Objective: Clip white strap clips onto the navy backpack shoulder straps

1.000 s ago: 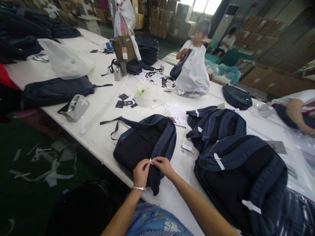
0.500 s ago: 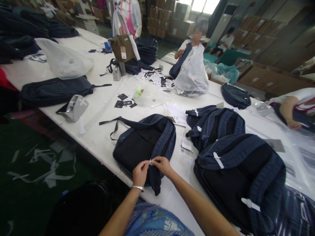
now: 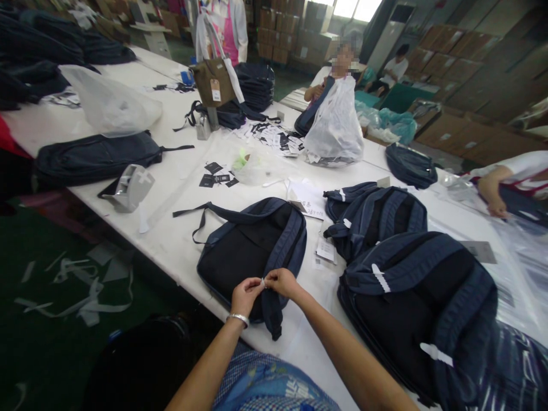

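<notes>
Both hands are at the near edge of the surface [image 3: 180, 240]. The left hand [image 3: 245, 297] and right hand [image 3: 281, 282] meet fingertip to fingertip, each grip pinching the same small white strip [image 3: 262, 282]. The strip sits on the shoulder strap [image 3: 270, 311] of the navy backpack [image 3: 244, 251], which lies flat with its back panel up. Finished backpacks [image 3: 419, 308] are at 3 o'clock from it, the tape dispenser [image 3: 131, 187] at 10 o'clock and black hang tags [image 3: 216, 176] at 12 o'clock.

co-worker's hand [image 3: 496, 206] drew left | left hand [image 3: 245, 295] curled tighter on white tab [image 3: 262, 281]
</notes>
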`<state>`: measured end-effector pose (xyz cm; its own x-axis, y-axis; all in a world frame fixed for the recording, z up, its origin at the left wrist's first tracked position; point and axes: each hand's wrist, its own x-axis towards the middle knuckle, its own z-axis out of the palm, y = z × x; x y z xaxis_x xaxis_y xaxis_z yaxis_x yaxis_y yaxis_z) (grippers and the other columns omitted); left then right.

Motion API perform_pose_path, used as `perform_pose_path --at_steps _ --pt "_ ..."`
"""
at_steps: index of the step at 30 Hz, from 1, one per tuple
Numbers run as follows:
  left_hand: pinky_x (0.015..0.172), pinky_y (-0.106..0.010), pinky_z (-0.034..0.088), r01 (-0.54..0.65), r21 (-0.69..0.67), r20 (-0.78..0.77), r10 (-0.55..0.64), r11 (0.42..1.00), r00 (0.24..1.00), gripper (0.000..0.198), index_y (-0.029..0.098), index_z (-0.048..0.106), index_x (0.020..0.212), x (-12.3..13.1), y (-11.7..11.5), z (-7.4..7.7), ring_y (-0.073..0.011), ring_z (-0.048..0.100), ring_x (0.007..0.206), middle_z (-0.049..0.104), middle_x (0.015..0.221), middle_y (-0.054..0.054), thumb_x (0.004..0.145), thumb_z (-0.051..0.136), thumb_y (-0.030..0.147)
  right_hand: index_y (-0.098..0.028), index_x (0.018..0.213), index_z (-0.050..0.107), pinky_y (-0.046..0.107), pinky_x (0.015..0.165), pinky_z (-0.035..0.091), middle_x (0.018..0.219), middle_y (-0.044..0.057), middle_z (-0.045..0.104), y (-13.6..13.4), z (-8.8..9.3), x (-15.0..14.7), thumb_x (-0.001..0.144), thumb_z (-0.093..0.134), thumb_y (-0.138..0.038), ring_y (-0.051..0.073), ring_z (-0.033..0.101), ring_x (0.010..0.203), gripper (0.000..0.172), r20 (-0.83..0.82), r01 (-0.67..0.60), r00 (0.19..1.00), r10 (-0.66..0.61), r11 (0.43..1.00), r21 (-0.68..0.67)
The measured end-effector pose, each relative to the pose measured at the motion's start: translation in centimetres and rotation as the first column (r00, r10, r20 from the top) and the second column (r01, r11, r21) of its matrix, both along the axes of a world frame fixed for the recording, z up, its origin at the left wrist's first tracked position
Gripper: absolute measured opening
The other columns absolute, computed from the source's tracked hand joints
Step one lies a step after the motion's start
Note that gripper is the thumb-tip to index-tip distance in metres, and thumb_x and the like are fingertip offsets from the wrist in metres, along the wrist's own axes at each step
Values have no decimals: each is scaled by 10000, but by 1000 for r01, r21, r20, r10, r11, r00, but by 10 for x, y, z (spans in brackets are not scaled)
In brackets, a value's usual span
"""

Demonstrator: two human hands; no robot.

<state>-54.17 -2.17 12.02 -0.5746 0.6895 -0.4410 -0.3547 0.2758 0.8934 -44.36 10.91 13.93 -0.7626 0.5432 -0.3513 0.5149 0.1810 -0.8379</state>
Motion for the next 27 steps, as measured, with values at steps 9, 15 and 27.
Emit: perform_pose_path --at_steps 9,15,27 --pt "808 -334 534 -33 28 -19 33 999 999 410 124 648 945 -1 1 -3 -193 663 822 700 868 -95 606 793 303 -185 759 703 218 499 390 566 -6 637 -9 -4 3 723 597 -297 129 560 503 158 -49 119 990 -129 977 -179" --pt "680 -285 559 3 -44 104 2 999 995 398 134 657 940 -5 -3 -1 -199 667 827 699 905 -100 632 765 362 -191 758 649 227 572 429 582 -22 602 -14 -2 6 768 557 -241 123 555 547 105 -179 69 979 -102 981 -180" --pt "677 -292 553 199 -96 125 -186 975 975 364 118 682 906 -25 2 14 -204 677 782 719 848 -118 612 777 312 -200 852 583 283 722 490 974 62 527 -60 8 17 807 599 -262 146 544 777 79 -352 393 878 -323 908 145"
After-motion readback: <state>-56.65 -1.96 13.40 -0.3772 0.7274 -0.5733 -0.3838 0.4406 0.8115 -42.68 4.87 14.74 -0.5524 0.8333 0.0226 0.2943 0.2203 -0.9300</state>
